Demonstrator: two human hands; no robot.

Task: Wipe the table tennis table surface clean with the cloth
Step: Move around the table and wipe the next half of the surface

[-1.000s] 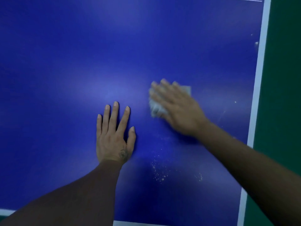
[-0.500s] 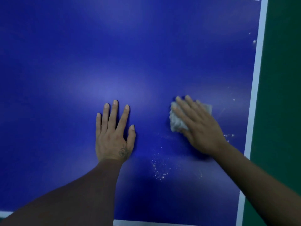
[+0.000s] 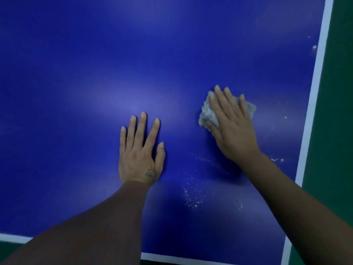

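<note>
The blue table tennis table (image 3: 95,64) fills the view. My right hand (image 3: 232,127) lies flat on a crumpled grey-white cloth (image 3: 206,113), fingers straight, pressing it onto the surface right of centre. The cloth shows at the fingertips and on both sides of the hand. My left hand (image 3: 140,150) rests flat on the table with fingers spread, a little to the left of the cloth and nearer to me. White dust specks (image 3: 191,198) lie between my forearms, and more specks (image 3: 277,160) sit right of my right wrist.
A white edge line (image 3: 313,92) runs along the table's right side, with green floor (image 3: 340,111) beyond it. Another white line (image 3: 172,257) marks the near edge. A few small white spots (image 3: 314,47) sit near the far right edge.
My right hand slid the cloth to the right and toward me, then pushed it away from me again. My left hand has stayed flat in the same place.
</note>
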